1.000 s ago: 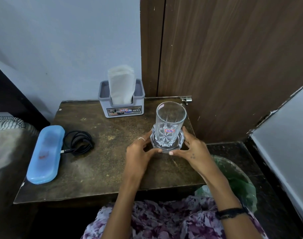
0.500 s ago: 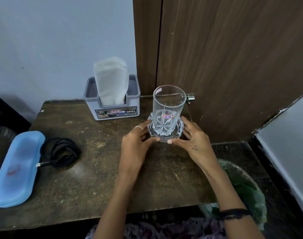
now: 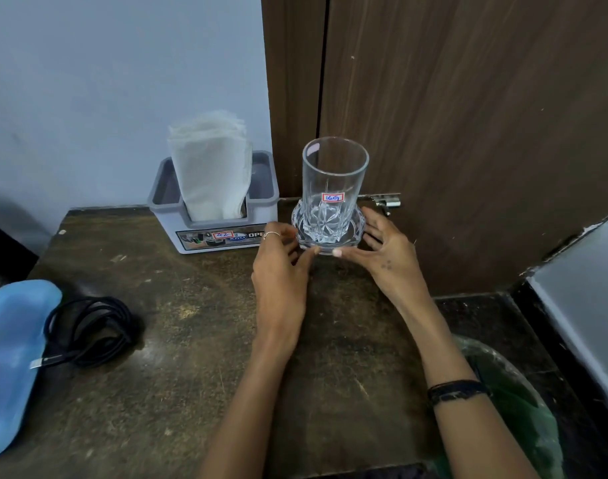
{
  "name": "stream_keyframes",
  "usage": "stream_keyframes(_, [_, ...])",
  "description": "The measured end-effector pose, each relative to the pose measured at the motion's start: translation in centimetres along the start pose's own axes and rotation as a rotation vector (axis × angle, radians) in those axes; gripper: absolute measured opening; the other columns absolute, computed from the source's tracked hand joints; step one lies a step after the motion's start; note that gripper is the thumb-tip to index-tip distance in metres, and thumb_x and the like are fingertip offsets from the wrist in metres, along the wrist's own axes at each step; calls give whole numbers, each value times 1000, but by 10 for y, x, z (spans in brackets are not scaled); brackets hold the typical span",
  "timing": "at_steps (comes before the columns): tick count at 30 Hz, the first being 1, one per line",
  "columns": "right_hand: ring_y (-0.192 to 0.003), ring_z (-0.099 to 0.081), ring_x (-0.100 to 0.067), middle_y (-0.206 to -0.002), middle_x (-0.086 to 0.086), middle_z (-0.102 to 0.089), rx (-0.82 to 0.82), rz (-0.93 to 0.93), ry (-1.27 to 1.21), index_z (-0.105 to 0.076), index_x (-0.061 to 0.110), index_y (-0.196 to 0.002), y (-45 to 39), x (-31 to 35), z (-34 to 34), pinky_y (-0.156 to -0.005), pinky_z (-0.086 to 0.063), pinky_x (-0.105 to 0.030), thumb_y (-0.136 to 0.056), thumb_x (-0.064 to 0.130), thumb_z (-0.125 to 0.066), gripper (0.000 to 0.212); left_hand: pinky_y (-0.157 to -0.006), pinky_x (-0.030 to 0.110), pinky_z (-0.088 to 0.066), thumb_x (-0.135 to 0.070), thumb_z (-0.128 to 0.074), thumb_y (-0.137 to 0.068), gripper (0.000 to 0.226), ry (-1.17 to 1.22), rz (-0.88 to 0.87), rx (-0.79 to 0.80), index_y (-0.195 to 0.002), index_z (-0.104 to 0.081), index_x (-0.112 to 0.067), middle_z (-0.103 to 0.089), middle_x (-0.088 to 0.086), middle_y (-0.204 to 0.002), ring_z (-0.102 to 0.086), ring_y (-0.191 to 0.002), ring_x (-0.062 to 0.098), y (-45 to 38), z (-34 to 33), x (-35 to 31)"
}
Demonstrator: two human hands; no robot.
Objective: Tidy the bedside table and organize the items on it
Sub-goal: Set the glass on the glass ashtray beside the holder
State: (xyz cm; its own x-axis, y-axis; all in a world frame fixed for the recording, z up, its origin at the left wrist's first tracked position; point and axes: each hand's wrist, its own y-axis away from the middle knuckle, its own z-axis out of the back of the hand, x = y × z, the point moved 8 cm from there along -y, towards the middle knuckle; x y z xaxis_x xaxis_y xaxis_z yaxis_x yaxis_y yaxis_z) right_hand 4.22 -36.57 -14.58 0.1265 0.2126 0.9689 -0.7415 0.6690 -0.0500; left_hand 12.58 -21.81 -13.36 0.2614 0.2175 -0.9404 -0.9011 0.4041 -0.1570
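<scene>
Upright, faceted glass [image 3: 333, 188] on clear coaster [image 3: 307, 240] (hands touching rim).

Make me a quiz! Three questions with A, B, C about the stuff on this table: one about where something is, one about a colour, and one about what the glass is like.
1. Where does the glass stand?
A. on a clear saucer
B. inside the tissue box
C. on the blue case

2. What colour is the cable?
A. white
B. black
C. red

3. How is the glass?
A. tipped over
B. full of milk
C. upright and empty

Answers: 1 A, the saucer rim rings its base, with the left hand and right hand touching that rim. 2 B, the coil beside the case is black. 3 C, its open mouth faces up and you see straight through it.
</scene>
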Motion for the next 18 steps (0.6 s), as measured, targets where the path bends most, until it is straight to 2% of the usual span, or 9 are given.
stream_keyframes(3, [-126, -44, -14, -139, -7, -49, 2, 32, 29, -40, 12, -140, -5, 1, -3, -108, -38, -33, -69, 14, -81, 82, -77, -3, -41, -8, -67, -84, 27, 19, -11, 24, -99, -48, -20, -61, -1, -105, -59, -103, 7, 1, -3, 3])
stream_keyframes(7, [-127, -46, -16, -138, -8, -49, 19, 38, 105, -36, 16, -143, -12, 1, -6, -108, -38, -33, -72, 20, -79, 83, -88, 9, -43, -7, -65, -85, 29, 16, -18, 53, -107, -50, -16, -61, 2, -114, -57, -110, 8, -1, -7, 6])
stream_keyframes(9, [-128, -44, -16, -139, -8, -48, 20, 34, 142, -32, 18, -145, -14, 0, -8, -109, -36, -33, -74, 23, -77, 83, -89, 9, -42, -5, -64, -85, 31, 6, -27, 55, -110, -50, -16, -61, 3, -116, -56, -112, 8, -1, -7, 5])
stream_keyframes(12, [-131, -38, -13, -143, -5, -43, 31, 31, 193, -25, 21, -147, -14, -2, -11, -107, -30, -21, -79, 28, -73, 84, -92, 16, -44, -2, -61, -86, 33, -60, -75, 66, -114, -53, -18, -59, 4, -122, -55, -113, 9, 0, -9, 0])
stream_keyframes(13, [-133, -35, -15, -145, -5, -40, 37, 27, 218, -23, 23, -148, -14, -2, -12, -107, -29, -22, -80, 31, -71, 84, -93, 19, -44, -1, -60, -86, 35, -95, -90, 71, -117, -53, -18, -57, 5, -125, -54, -111, 8, 0, -9, 0])
stream_keyframes(16, [-135, -30, -24, -146, -5, -37, 48, 22, 293, -17, 28, -148, -14, -3, -13, -112, -27, -40, -84, 37, -66, 82, -94, 20, -43, 1, -57, -87, 40, -144, -121, 66, -122, -53, -18, -53, 6, -129, -51, -106, 5, 1, -10, -2])
stream_keyframes(18, [-134, -30, -24, -145, -3, -39, 59, 36, 307, -16, 30, -148, -15, -2, -15, -111, -27, -42, -85, 37, -65, 80, -94, 20, -42, 2, -56, -87, 41, -150, -129, 59, -122, -54, -17, -52, 5, -129, -50, -105, 4, 1, -10, -2])
